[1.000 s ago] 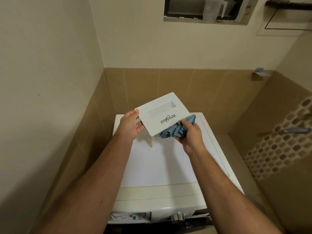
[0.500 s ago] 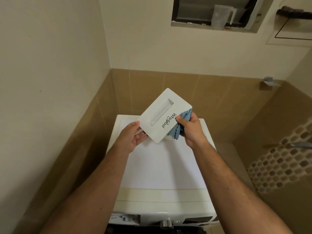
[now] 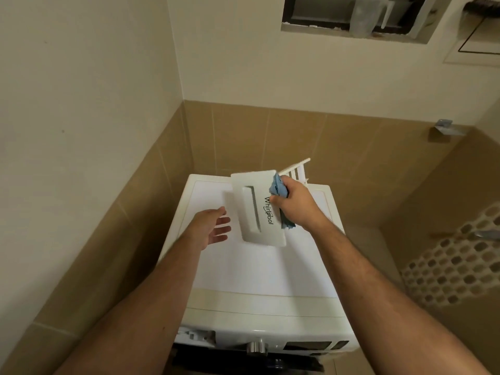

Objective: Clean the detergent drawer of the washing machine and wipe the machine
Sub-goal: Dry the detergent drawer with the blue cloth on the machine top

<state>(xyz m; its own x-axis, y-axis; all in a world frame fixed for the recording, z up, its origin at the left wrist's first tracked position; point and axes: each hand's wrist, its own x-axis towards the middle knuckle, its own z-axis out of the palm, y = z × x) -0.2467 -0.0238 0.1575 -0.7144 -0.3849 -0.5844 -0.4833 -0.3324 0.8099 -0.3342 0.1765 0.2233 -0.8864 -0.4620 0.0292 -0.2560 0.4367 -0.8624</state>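
The white plastic detergent drawer (image 3: 257, 209), above the white washing machine (image 3: 259, 266), is now being held only by the right hand (image 3: 295, 205), together with a blue cloth (image 3: 278, 186); the left hand (image 3: 212, 227), having let go, is hovering spread beside it, suggesting repositioning for wiping.

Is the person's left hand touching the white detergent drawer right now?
Apart. The head view shows the left hand open with a strip of washing machine top visible between its fingertips and the detergent drawer, which the right hand holds.

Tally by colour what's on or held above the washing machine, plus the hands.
White things: 2, the white plastic detergent drawer and the white washing machine.
Blue things: 1, the crumpled blue cleaning cloth.
Hands: 2, left and right.
Total: 5.
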